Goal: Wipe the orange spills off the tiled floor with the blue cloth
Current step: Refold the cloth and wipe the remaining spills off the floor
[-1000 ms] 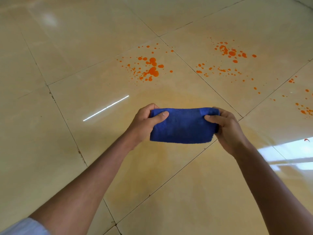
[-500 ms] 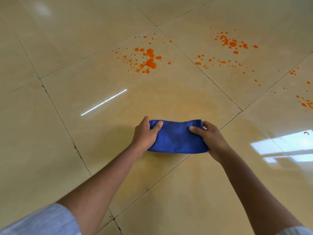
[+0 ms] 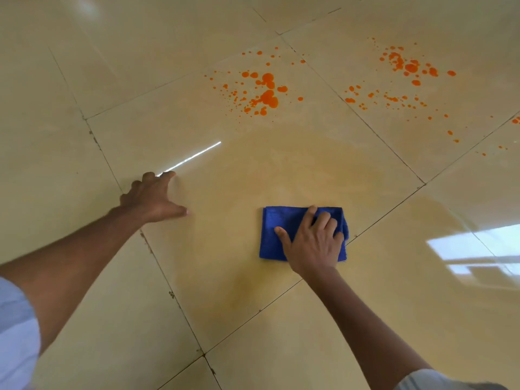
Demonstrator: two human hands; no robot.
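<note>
Two bare hands are down on the floor. The right hand (image 3: pixel 312 243) lies palm-down on the folded blue terry cloth (image 3: pixel 274 235), its fingers (image 3: pixel 323 220) spread and slightly bent, pressing the cloth flat rather than gripping it; the thumb points left across the fabric. Whether any fold is pinched under the palm cannot be told. The cloth rests on the glossy beige tiled floor (image 3: pixel 225 277), just left of a diagonal grout line and over a faint yellowish smear. The left hand (image 3: pixel 153 198) is well apart to the left, fingers splayed open and holding nothing, its fingertips on or just above the tile beside a bright streak of reflected light (image 3: pixel 194 158). Beyond the right fingers, farther up the floor, lies a cluster of orange droplets (image 3: pixel 264 94), and a second orange spatter (image 3: pixel 405 68) sits on the next tile to the right. Pale sleeve cuffs show at both lower corners.
</note>
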